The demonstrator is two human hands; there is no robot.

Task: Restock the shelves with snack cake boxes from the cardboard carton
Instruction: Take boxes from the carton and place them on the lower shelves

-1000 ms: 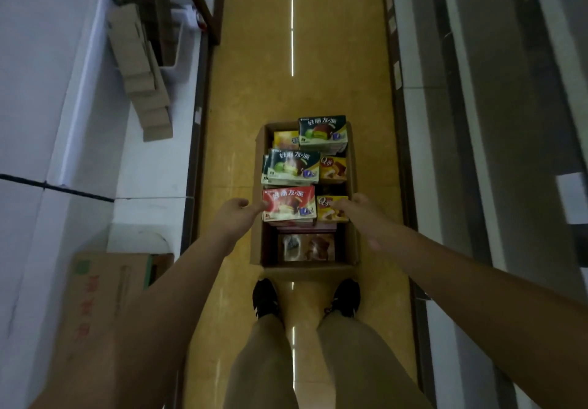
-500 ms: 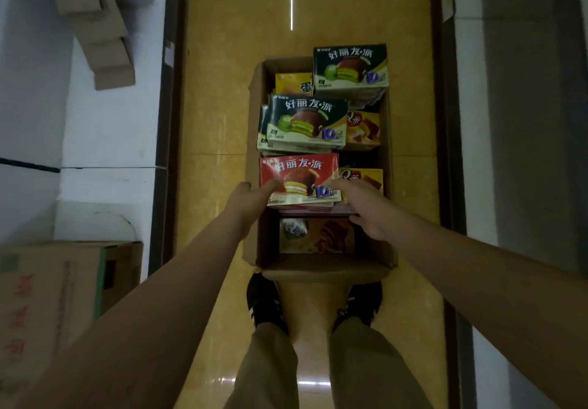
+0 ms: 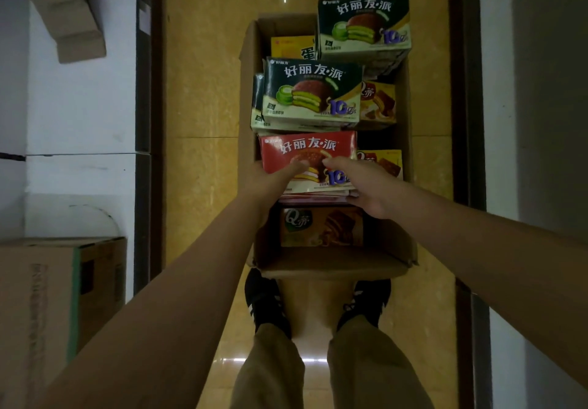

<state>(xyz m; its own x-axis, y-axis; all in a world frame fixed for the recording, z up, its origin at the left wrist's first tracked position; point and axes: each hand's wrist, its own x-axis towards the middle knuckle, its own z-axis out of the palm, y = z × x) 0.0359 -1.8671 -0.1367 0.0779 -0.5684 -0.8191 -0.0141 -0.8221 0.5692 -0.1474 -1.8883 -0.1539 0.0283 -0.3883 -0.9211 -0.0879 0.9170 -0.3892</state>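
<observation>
Both of our hands are on the red snack cake box (image 3: 307, 150): our left hand (image 3: 273, 177) grips its left edge with the thumb laid over the printed top, and our right hand (image 3: 366, 182) clamps the near right corner, thumb on top and fingers curled down the side. We see a flat red box with white lettering and a picture of a chocolate-coated cake. It lies face up, its long axis running left to right across the cardboard carton (image 3: 334, 270), the lettering upright toward us. It rests on more box edges, near the carton's close end. Beyond it sit two green boxes (image 3: 311, 93), one farther back (image 3: 362, 23), with yellow boxes (image 3: 378, 103) beside them. A brown box (image 3: 321, 227) lies lower, just under our wrists. The carton stands on the yellow floor (image 3: 203, 90).
</observation>
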